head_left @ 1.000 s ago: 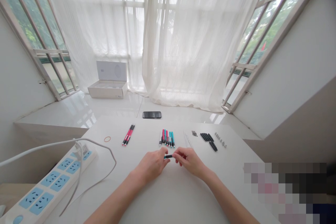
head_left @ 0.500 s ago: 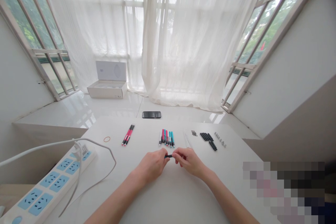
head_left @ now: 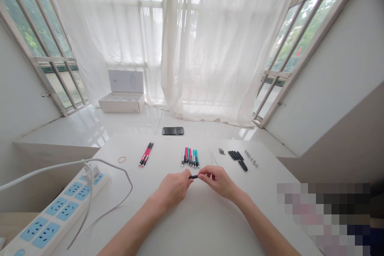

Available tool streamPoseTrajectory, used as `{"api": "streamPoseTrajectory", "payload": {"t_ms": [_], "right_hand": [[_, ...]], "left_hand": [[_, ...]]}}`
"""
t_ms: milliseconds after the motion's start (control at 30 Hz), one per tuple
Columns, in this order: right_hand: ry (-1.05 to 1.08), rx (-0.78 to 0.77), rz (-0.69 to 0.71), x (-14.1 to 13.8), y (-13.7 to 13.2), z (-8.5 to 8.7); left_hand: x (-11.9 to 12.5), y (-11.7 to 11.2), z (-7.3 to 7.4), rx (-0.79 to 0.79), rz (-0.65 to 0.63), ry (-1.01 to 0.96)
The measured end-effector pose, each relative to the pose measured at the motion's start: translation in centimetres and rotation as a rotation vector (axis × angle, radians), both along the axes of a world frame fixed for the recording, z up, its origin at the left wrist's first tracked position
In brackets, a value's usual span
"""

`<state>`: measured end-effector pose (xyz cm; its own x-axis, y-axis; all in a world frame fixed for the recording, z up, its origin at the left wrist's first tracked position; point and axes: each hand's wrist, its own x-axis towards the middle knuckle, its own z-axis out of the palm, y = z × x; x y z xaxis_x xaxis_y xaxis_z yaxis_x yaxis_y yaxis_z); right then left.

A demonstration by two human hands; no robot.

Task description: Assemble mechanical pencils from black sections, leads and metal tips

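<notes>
Between my two hands is a pen with a black end section; most of it is hidden in my fingers. My left hand is closed around it. The thumb and fingers of my right hand pinch at the black tip. Just beyond the hands lies a row of pink, teal and clear pen barrels with black parts. To their right are thin refills, small springs, black grips and grey cone tips. Two pink and black pens lie to the left.
A rubber band lies on the white table at the left. Near it a power strip carries a plug, its white cable looping over the table. A phone and an open white box are farther back.
My right hand has shifted slightly up and to the right, with its fingers at the black tip. More of the pen's black section shows between the hands.
</notes>
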<state>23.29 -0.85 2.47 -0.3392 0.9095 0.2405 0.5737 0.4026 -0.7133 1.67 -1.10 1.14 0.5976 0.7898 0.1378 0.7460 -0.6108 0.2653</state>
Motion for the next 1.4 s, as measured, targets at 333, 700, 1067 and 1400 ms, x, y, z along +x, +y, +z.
{"api": "streamPoseTrajectory", "payload": {"t_ms": [333, 700, 1067, 1400], "right_hand": [[-0.488, 0.062, -1.101, 15.1, 1.9, -0.3], [-0.53, -0.241, -1.103, 18.8, 2.1, -2.9], [0.149, 0.032, -0.759, 13.0, 2.2, 0.8], [0.281, -0.277, -0.066, 0.6, 0.3, 0.3]], "left_hand": [[-0.1, -0.3, 1.1, 0.0, -0.027, -0.039], [-0.3, -0.3, 1.1, 0.07, -0.063, -0.079], [-0.3, -0.1, 0.6, 0.128, -0.101, -0.094], [-0.1, 0.0, 0.4, 0.144, -0.066, -0.051]]}}
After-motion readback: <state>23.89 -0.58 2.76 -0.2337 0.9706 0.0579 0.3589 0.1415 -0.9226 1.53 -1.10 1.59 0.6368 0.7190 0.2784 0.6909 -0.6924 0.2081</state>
